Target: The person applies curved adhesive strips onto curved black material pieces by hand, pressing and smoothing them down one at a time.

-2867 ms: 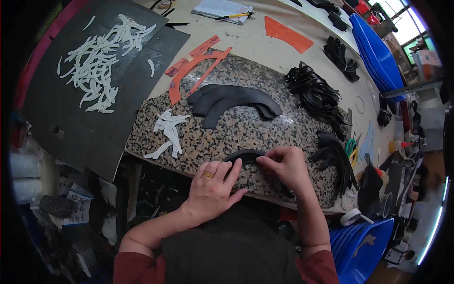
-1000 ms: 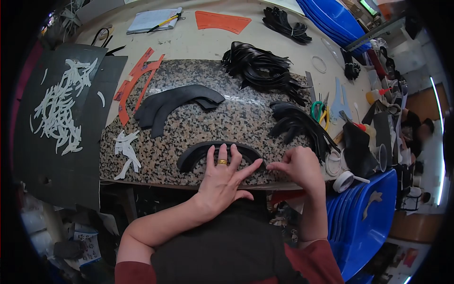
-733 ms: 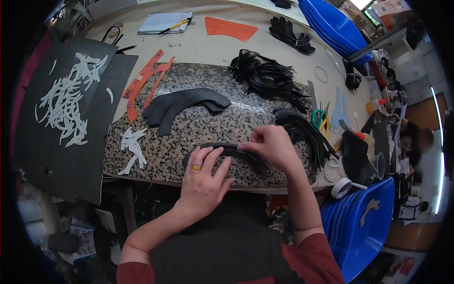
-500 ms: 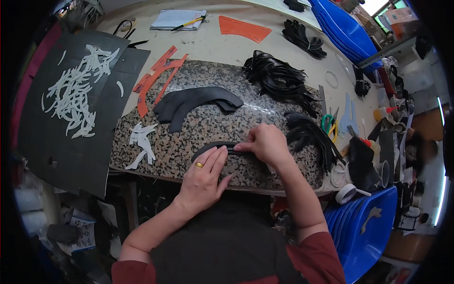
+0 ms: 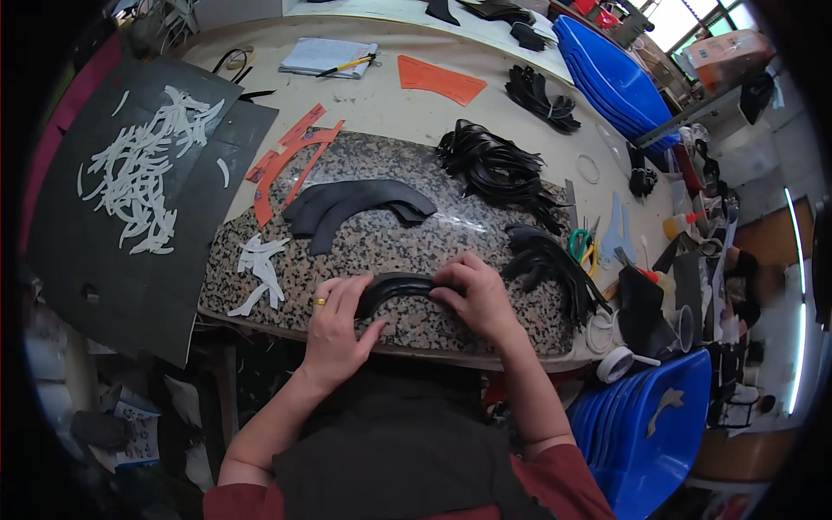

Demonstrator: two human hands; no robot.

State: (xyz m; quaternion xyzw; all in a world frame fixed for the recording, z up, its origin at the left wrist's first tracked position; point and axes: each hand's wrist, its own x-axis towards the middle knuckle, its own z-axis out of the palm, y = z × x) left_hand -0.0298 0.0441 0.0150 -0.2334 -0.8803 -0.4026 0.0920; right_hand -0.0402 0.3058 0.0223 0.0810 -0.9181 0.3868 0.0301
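Observation:
On the speckled stone slab [image 5: 416, 334] lies a curved black leather-like strip [image 5: 394, 285] with a raised ridge along it. My left hand [image 5: 334, 322], a gold ring on one finger, grips its left end, fingers on the outer edge and thumb near the inner edge. The right end is pinched between thumb and fingers of my right hand [image 5: 477, 297]. Farther back is a fanned stack of dark curved pieces [image 5: 355, 204]. Small white curved pieces [image 5: 260, 269] lie left of my hands, and a bundle of black strips [image 5: 555, 264] lies to the right.
A larger black bundle [image 5: 494, 165] sits at the slab's back right. Orange templates [image 5: 273, 191], a notepad [image 5: 316, 57] and green-handled scissors [image 5: 579, 244] surround the slab. Many white slivers [image 5: 143, 178] cover a dark board [image 5: 69, 217]. Blue bins [image 5: 667, 442] stand lower right.
My left hand has slid left from the strip's middle to its left end, uncovering the strip. My right hand still pinches the right end. The whole view has shifted slightly.

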